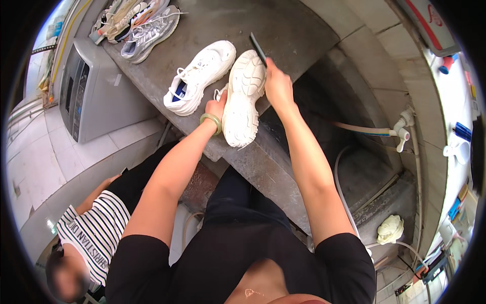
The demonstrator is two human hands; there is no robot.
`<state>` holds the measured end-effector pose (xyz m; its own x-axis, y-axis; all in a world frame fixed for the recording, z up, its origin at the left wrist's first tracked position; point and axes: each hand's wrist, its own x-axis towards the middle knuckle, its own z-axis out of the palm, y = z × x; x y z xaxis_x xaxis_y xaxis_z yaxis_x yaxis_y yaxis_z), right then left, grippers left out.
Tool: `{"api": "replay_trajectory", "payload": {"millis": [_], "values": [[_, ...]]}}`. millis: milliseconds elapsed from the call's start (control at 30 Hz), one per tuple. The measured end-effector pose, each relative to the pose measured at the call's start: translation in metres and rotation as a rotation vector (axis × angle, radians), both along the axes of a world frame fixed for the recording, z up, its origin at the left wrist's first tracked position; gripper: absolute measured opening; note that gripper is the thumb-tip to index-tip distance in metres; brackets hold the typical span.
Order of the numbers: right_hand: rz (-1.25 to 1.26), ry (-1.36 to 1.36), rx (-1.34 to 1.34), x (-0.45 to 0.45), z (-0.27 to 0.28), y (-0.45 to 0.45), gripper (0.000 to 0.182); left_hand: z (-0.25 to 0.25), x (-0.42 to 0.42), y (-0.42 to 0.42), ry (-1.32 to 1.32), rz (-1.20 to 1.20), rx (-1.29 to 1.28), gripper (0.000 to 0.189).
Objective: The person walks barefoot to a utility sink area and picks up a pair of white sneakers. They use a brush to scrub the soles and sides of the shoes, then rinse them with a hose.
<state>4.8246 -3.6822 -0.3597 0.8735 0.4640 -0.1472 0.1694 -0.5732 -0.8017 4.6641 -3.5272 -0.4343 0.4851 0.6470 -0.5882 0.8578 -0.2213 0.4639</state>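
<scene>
My left hand (217, 107) grips a white sneaker (245, 102) by its side, with the chunky tread sole turned up toward me. A pale green bangle (211, 122) sits on that wrist. In my right hand (279, 85) is a thin dark flat-handled tool (257, 46), possibly a brush. It lies against the toe edge of the sole; its working side is hidden. The second white sneaker (207, 72) stands upright to the left, laces loose and a blue insole showing. Both shoes are at the grey stone slab (281, 22).
Several worn sneakers (152, 34) line the slab's far left. Beside it stands a grey washing machine (110, 87). A dark sink basin (322, 91) lies right, with a tap (402, 133) and hose (340, 178). A crumpled pale cloth (390, 229) rests lower right. Another person (95, 231) sits lower left.
</scene>
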Motion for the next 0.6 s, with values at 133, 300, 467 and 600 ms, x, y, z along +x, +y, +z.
{"api": "replay_trajectory", "payload": {"millis": [133,300,467,600], "values": [[0.047,-0.056,-0.045,-0.064,0.013,-0.027,0.034,0.019,0.008,-0.004,0.014,-0.022,0.029,0.083],[-0.085,-0.084,0.037,-0.029,-0.005,-0.013,0.030,0.009,0.008,-0.004,0.020,-0.012,-0.026,0.085],[-0.018,0.174,0.006,-0.203,0.020,-0.074,0.037,0.005,0.011,0.004,0.032,0.031,0.021,0.082],[-0.115,0.354,0.057,-0.244,0.047,-0.088,0.040,0.003,0.007,-0.003,0.016,0.088,-0.022,0.082]]}}
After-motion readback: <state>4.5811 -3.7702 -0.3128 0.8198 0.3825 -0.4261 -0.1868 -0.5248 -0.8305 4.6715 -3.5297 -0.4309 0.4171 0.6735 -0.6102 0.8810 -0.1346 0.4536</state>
